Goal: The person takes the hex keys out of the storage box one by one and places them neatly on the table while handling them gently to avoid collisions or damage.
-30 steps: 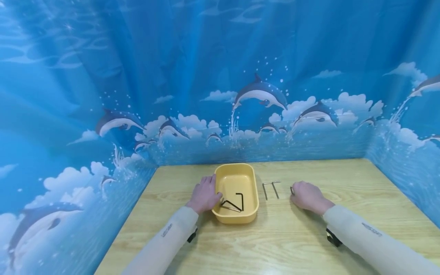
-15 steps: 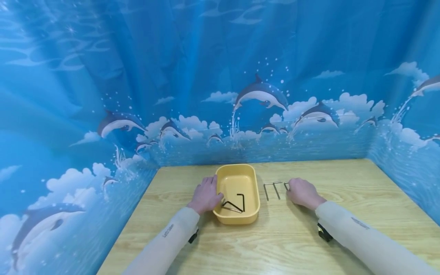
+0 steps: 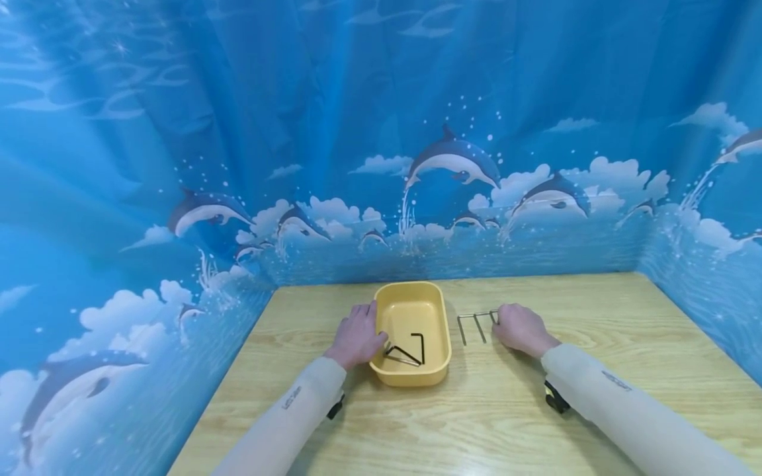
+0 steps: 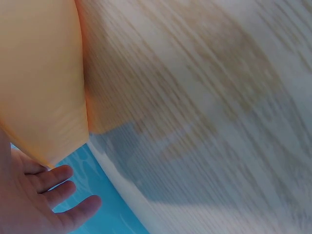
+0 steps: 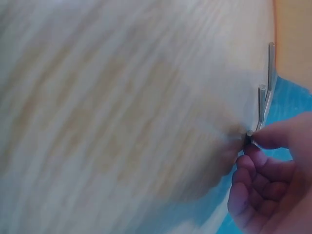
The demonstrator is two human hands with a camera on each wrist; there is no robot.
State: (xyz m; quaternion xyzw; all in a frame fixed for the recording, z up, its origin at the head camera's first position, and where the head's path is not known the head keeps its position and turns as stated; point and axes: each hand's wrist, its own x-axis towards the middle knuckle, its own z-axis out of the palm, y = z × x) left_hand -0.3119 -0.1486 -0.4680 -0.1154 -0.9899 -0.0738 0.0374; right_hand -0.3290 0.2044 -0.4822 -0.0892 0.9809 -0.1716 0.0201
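Note:
A yellow plastic bin (image 3: 411,379) stands on the table with several hex keys (image 3: 423,348) on its floor, mostly black. My left hand (image 3: 355,336) holds the bin's left rim, thumb over the edge and fingers along the outside. In the left wrist view, three fingers (image 4: 59,176) stretch past the bin wall (image 4: 44,73). To the bin's right lie two silver hex keys (image 3: 479,328), long arms toward me. Beside them my right hand (image 3: 520,328) pinches another hex key (image 3: 493,317) between thumb and forefinger, its short arm lined up with theirs. The hand hides the rest.
The wood-grain table (image 3: 476,423) extends to both sides and in front of the bin. A blue curtain (image 3: 357,132) printed with dolphins hangs along the back and both sides of the table.
My right hand has moved left with its hex key, bringing it beside the two on the table. My left hand and the bin have stayed in place.

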